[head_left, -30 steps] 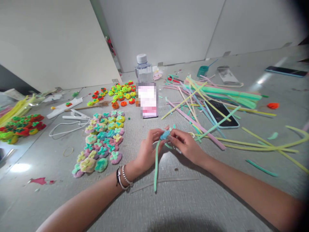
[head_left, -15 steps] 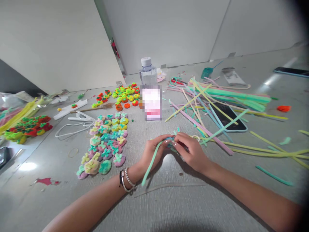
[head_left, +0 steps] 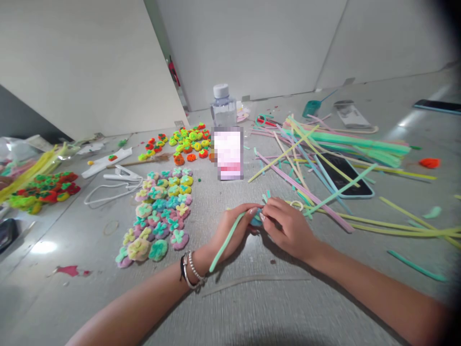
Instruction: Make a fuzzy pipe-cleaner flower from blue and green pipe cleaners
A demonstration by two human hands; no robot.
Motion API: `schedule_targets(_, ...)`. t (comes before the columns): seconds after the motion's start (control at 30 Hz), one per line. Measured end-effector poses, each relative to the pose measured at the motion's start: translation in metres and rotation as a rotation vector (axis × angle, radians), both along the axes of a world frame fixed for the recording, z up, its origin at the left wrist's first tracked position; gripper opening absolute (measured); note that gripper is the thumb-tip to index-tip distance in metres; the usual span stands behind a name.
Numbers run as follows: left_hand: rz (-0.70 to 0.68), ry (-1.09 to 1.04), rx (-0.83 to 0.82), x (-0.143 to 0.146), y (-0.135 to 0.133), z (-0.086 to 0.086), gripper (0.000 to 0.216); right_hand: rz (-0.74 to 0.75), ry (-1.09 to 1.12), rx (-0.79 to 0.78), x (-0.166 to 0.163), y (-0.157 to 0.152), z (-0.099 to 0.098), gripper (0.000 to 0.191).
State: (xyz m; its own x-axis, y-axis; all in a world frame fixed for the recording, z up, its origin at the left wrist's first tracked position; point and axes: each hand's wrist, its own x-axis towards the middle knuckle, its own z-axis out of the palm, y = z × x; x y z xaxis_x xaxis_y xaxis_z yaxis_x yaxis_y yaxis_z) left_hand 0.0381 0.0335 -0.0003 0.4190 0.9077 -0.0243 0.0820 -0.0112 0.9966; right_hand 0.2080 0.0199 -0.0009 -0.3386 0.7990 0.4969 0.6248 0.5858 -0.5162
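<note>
Between my two hands is a small blue pipe-cleaner piece (head_left: 256, 219), mostly covered by fingers. My left hand (head_left: 234, 226) is closed on it, thumb on top. A mint-green pipe cleaner (head_left: 224, 247) runs out of the left hand and hangs toward the wrist. The fingers of my right hand (head_left: 284, 223) pinch at the right side of the blue piece. Short mint ends (head_left: 266, 195) stick up just behind the fingertips. To the left of the hands sit several rows of pastel fuzzy flower-topped pieces (head_left: 158, 216).
Loose pipe cleaners (head_left: 302, 192) lie scattered on the right, some across a phone (head_left: 347, 178). A clear bottle (head_left: 223, 109) stands behind a blurred upright screen (head_left: 229, 151). Left are a white hot-styling clamp with cord (head_left: 120, 175) and red-green fuzzy pieces (head_left: 46, 192).
The blue piece shows more between my thumbs now, and the fingers of my right hand have shifted slightly on it. The whole view has moved a little.
</note>
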Motion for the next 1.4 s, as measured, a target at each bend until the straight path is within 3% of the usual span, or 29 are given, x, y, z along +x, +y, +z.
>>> schedule_targets(0.3, 0.043, -0.041, 0.006, 0.0003, -0.0011, -0.0013, 0.043, -0.021, 0.062, -0.133, -0.0014, 0.0016, -0.0003, 0.026)
schedule_targets(0.5, -0.014, 0.005, 0.075, -0.0013, -0.0021, -0.0001, 0.041, 0.004, 0.265, -0.279, 0.0001, 0.0027, 0.0021, 0.032)
schedule_targets(0.67, 0.010, -0.014, 0.110, 0.0011, -0.0016, -0.0013, 0.034, -0.002, 0.290, -0.274, -0.0008, 0.0011, 0.0032, 0.029)
schedule_targets(0.8, 0.024, -0.039, 0.068, 0.0025, -0.0008, -0.0015, 0.037, -0.033, 0.212, -0.179, -0.0010, -0.0010, 0.0004, 0.028)
schedule_targets(1.0, 0.024, -0.020, -0.027, 0.0011, -0.0017, 0.0059, 0.043, -0.008, -0.115, 0.073, 0.0021, -0.0010, 0.0013, 0.023)
schedule_targets(1.2, 0.056, 0.056, 0.023, -0.0007, -0.0006, 0.0034, 0.046, 0.055, -0.369, 0.333, 0.0046, 0.0007, 0.0071, 0.024)
schedule_targets(1.4, 0.069, 0.184, 0.114, -0.0003, 0.0005, -0.0018, 0.045, 0.238, -0.539, 0.488, 0.0054, 0.0035, -0.0004, 0.026)
